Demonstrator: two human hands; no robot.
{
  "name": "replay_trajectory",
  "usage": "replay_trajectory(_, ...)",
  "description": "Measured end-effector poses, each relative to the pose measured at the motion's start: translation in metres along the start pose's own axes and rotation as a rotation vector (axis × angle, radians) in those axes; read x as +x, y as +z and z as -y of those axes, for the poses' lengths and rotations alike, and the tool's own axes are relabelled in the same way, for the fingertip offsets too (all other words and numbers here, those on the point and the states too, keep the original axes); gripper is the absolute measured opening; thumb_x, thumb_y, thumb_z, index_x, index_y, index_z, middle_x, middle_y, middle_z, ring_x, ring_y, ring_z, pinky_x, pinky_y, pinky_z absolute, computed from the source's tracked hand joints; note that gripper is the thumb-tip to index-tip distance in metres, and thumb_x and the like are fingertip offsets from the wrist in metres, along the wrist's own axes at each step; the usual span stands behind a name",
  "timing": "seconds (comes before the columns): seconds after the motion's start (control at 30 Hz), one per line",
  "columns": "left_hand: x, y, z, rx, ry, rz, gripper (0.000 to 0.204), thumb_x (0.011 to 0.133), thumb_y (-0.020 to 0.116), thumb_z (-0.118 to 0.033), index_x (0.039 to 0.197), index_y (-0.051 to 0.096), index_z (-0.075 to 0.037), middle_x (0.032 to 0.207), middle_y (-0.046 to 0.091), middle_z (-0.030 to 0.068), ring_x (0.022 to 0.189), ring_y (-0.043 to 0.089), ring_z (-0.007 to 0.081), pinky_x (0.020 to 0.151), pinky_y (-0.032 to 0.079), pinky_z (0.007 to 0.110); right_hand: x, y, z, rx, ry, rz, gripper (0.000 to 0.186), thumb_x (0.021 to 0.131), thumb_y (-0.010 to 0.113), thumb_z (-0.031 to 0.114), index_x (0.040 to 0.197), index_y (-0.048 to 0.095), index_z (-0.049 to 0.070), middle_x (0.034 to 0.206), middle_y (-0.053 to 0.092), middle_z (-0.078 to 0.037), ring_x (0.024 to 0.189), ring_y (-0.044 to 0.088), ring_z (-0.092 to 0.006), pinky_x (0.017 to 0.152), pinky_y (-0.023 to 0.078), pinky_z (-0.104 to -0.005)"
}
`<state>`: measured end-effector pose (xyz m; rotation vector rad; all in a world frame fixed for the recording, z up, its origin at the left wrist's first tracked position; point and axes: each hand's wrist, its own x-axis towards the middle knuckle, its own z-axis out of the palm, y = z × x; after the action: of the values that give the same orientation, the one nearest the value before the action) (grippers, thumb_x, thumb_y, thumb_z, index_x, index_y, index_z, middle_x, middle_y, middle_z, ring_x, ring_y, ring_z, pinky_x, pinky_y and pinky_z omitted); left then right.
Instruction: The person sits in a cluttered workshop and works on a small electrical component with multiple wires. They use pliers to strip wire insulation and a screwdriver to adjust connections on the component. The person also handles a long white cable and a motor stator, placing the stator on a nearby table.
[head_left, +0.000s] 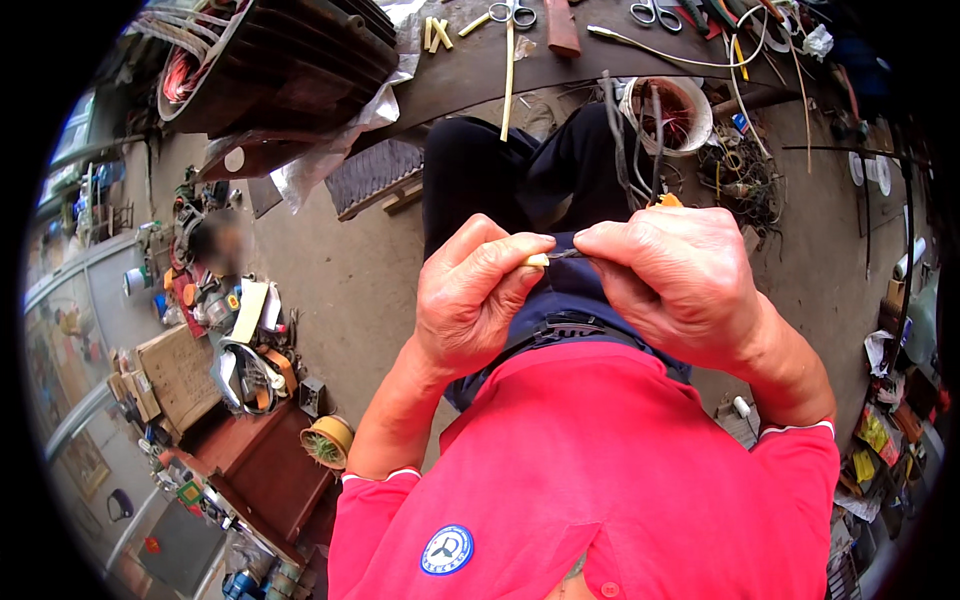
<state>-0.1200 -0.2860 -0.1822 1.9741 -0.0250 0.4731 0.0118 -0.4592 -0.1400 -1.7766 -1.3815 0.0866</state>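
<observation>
In front of my lap, my left hand pinches a short pale-yellow sleeve between thumb and forefinger. A thin dark wire runs from the sleeve to my right hand, whose thumb and forefinger are closed on it. Whether the wire's tip sits inside the sleeve is too small to tell. Behind the right knuckles shows a bit of something orange, its kind hidden. On the bench ahead lie more short yellow sleeve pieces and a long yellow tube hanging over the edge.
A ribbed motor housing with wire bundles stands at the far left of the bench. Scissors and a wooden handle lie nearby. Thick grey cables rise by a white bucket. A potted plant stands left.
</observation>
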Motion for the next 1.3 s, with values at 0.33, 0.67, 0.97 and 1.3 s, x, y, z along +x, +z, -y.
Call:
replay_trajectory(0.33, 0.0024, -0.0011, -0.0014, 0.115, 0.024, -0.002, 0.025, 0.077, 0.075, 0.001, 0.102, 0.069, -0.001, 0.072, 0.055, 0.0073, 0.062, 0.054, 0.0195, 0.053, 0.043, 0.030, -0.0012, 0.0015, -0.0024, -0.085, 0.012, 0.036, 0.015, 0.074, 0.070, 0.005, 0.086, 0.061, 0.007, 0.063, 0.057, -0.004, 0.055, 0.060, -0.0216, 0.048, 0.047, -0.0336)
replay_trajectory(0.67, 0.0020, -0.0034, 0.0024, 0.183, 0.058, -0.005, 0.024, 0.076, 0.075, 0.000, 0.100, 0.070, -0.001, 0.070, 0.054, 0.0068, 0.061, 0.053, 0.0195, 0.053, 0.043, 0.029, -0.0011, 0.0025, 0.0007, 0.002, 0.158, 0.105, 0.008, 0.081, 0.068, 0.009, 0.084, 0.061, 0.005, 0.069, 0.064, -0.009, 0.062, 0.065, -0.0268, 0.052, 0.051, -0.0355)
replay_trajectory(0.97, 0.0003, -0.0033, 0.0051, 0.018, -0.017, 0.033, 0.019, 0.080, 0.071, 0.001, 0.099, 0.070, 0.000, 0.072, 0.056, 0.0069, 0.062, 0.054, 0.0179, 0.054, 0.043, 0.028, -0.0010, 0.0010, 0.0018, 0.070, 0.233, 0.141, 0.008, 0.083, 0.067, 0.010, 0.082, 0.062, 0.003, 0.062, 0.061, -0.013, 0.057, 0.063, -0.0311, 0.051, 0.050, -0.0382)
replay_trajectory(1.3, 0.0008, -0.0016, 0.0058, 0.047, -0.007, 0.032, 0.020, 0.079, 0.074, 0.000, 0.098, 0.070, 0.000, 0.068, 0.058, 0.0076, 0.058, 0.053, 0.0183, 0.052, 0.042, 0.029, 0.0003, 0.0007, -0.0011, 0.100, 0.249, 0.139, 0.009, 0.083, 0.066, 0.010, 0.082, 0.062, 0.002, 0.062, 0.061, -0.015, 0.058, 0.063, -0.0329, 0.052, 0.050, -0.0389)
